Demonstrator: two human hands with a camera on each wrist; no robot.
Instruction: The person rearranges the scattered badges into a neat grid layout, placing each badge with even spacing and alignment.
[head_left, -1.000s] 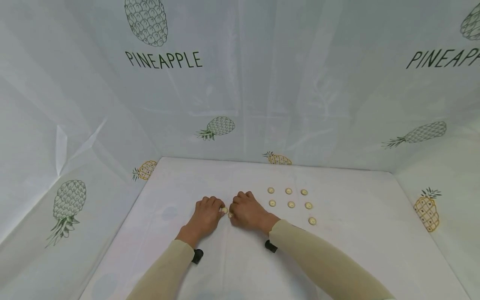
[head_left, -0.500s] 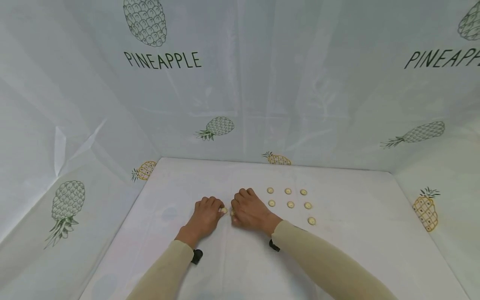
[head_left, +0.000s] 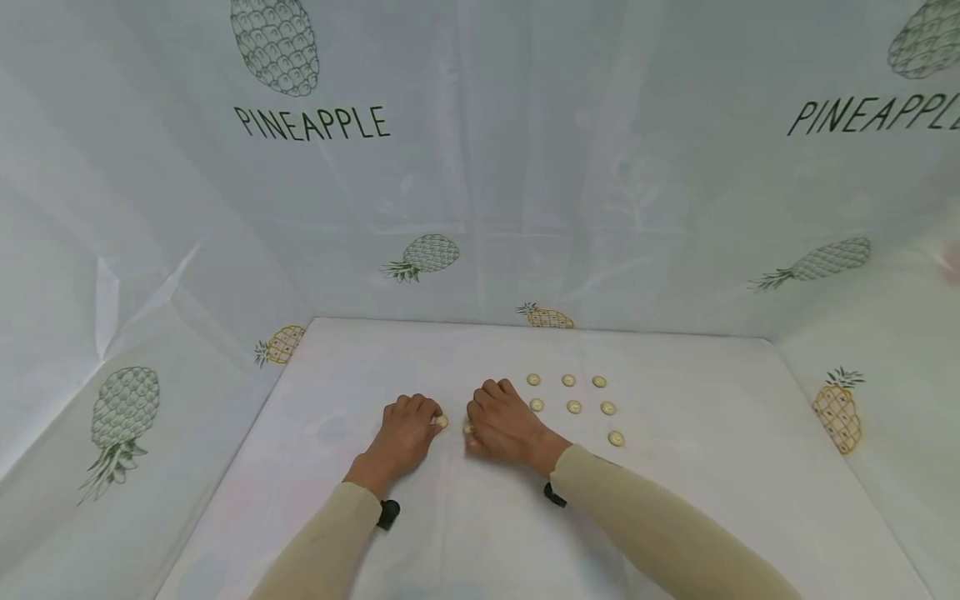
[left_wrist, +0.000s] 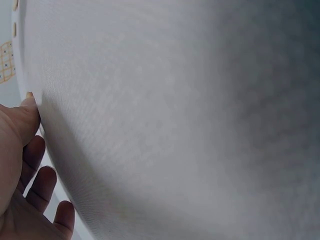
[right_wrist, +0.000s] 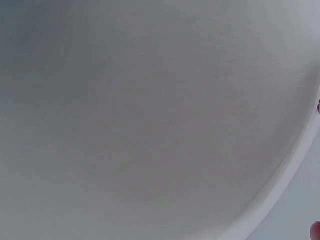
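My left hand (head_left: pixel 407 433) is low over the white table, thumb and fingers pinching a round cream button (head_left: pixel 442 422). In the left wrist view the thumb (left_wrist: pixel 26 117) presses at the button's edge (left_wrist: pixel 29 94), while the other fingers lie loosely spread. Just to the right, my right hand (head_left: pixel 504 423) holds another cream button (head_left: pixel 468 427), partly covered by its fingers. A small gap separates the two buttons. Only a sliver of a right fingertip (right_wrist: pixel 316 231) enters the right wrist view, and the button is hidden there.
Several matching buttons lie right of my right hand: a back row with a middle button (head_left: pixel 568 380), a second row with a middle button (head_left: pixel 573 407), and a single button (head_left: pixel 616 438) nearer me. Pineapple-printed sheeting (head_left: pixel 600 275) walls the table (head_left: pixel 690 450) behind and at both sides.
My right hand has drawn slightly right with its button, widening the gap to the left one. The left hand keeps its pinch in place. The whole head view has shifted a little.
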